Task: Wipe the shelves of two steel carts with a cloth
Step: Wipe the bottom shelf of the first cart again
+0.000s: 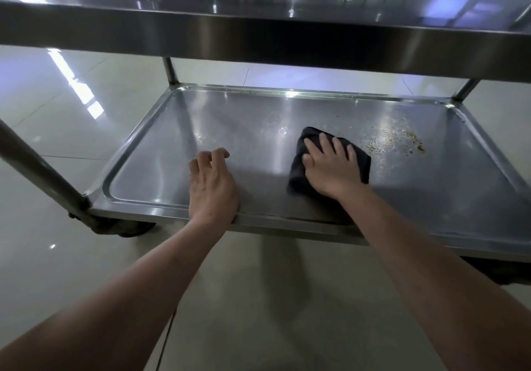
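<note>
A steel cart's bottom shelf (161,146) lies in front of me, a shallow tray with a raised rim. My right hand (330,166) presses flat, fingers spread, on a folded dark cloth (298,169) at the shelf's middle right. Yellowish spots and wet specks (393,141) mark the steel just right of the cloth. My left hand (211,186) rests on the shelf near its front rim, fingers loosely curled, holding nothing. The shelf above (258,40) spans the top of the view.
The cart's posts stand at the near left (37,163), far left (170,70) and far right (465,89). A dark caster (120,228) sits under the near left corner. Glossy pale floor tiles (57,106) surround the cart.
</note>
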